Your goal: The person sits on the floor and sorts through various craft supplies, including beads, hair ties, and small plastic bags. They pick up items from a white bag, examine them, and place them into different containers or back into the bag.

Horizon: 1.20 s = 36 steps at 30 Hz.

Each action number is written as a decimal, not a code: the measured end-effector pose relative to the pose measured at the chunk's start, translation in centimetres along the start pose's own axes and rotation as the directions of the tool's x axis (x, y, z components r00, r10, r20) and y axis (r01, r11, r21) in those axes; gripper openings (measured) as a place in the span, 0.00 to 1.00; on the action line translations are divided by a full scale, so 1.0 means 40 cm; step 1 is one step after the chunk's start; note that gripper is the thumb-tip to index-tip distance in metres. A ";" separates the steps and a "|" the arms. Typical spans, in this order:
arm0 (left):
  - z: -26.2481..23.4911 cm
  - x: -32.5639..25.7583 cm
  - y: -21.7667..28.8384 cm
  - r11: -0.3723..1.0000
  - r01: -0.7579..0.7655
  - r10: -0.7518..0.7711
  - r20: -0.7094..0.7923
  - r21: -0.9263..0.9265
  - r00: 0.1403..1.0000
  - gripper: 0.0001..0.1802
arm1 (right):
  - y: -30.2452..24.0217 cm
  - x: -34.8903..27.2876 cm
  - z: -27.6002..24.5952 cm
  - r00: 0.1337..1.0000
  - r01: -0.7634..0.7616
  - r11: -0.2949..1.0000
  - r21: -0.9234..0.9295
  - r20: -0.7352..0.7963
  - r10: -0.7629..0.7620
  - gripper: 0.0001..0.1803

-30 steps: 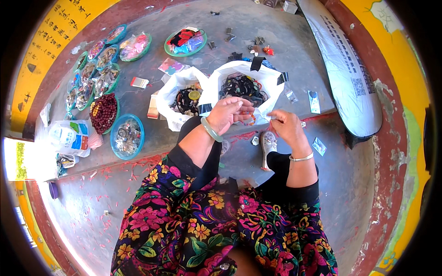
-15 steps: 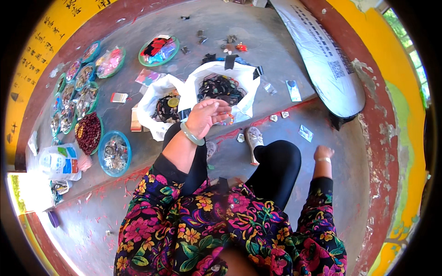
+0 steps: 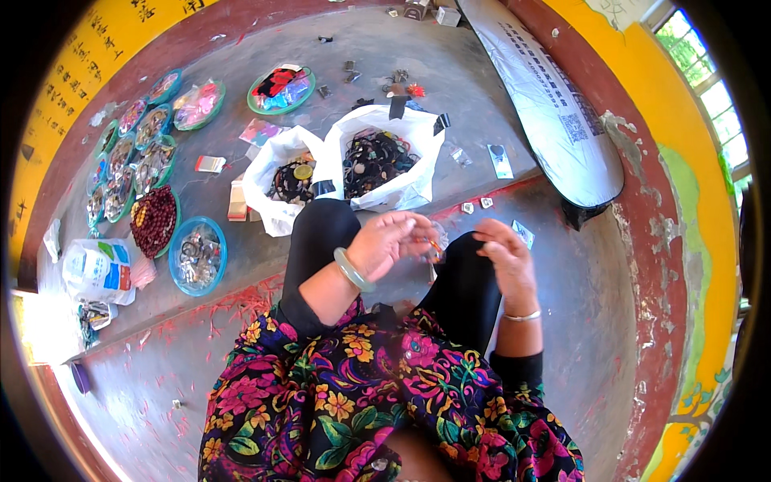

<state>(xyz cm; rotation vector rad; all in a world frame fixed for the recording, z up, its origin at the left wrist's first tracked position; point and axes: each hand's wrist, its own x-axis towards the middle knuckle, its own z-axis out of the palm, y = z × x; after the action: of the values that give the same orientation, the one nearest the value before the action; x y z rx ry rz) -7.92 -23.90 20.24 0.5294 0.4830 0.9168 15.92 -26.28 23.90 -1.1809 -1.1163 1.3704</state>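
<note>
My left hand [image 3: 389, 247], with a pale green bangle on its wrist, is closed on a small orange beaded string [image 3: 438, 247] that pokes out past the fingertips. Opposite it, above my right knee, my right hand [image 3: 507, 259] has its fingers bent toward the thumb; whatever may be pinched there is too small to make out. A gap separates the two hands. Just beyond my knees stand two white bags: the larger bag [image 3: 419, 178] holds a tangle of dark cords [image 3: 376, 163], the smaller bag [image 3: 261, 197] dark pieces and a round yellow item [image 3: 303, 172].
At the left are several baskets of trinkets, a basket of dark red beads [image 3: 154, 222], a blue basket [image 3: 221, 277] and a clear plastic jug-like container [image 3: 88, 269]. A green basket [image 3: 309, 92] sits farther off. A long silver-covered board [image 3: 554, 112] lies at the right.
My right hand has come up and inward from the right side to face my left hand. The left hand has moved nearer to my lap, still holding the beaded string.
</note>
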 end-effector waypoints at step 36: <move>0.029 -0.147 -0.026 0.978 0.090 -0.067 -0.122 0.187 0.990 0.11 | 0.039 -0.062 0.134 0.904 0.291 0.952 -0.096 0.353 -0.241 0.10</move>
<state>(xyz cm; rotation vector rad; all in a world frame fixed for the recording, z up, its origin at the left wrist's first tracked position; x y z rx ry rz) -9.66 -29.59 21.48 0.6300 0.6970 0.8322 10.57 -29.15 23.19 -0.8684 -1.5851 1.3213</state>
